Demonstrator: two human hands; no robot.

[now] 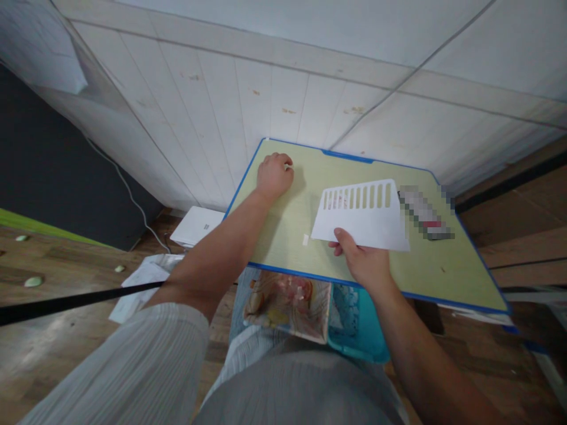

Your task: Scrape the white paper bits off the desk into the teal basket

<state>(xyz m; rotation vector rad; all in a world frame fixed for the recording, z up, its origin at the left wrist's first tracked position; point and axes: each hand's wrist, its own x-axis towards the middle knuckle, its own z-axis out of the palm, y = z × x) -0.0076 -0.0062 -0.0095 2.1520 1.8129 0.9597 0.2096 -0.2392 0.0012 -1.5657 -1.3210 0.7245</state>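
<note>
My right hand (364, 262) grips a white card (361, 224) by its near edge, thumb on top. A row of several upright slots is cut along the card's far part, and small reddish marks show in the left slots. My left hand (275, 175) rests near the far left of a pale yellow board (283, 236) with a blue rim. Its fingers are curled together, with a small whitish spot between thumb and finger that I cannot make out. A small white scrap (305, 239) lies on the board, left of the card.
A narrow pixelated item (425, 212) lies right of the card. Below the board's near edge are a patterned box (287, 307) and a turquoise bin (361, 330). White packages (197, 225) stand at the left. A panelled white wall (212, 100) rises behind.
</note>
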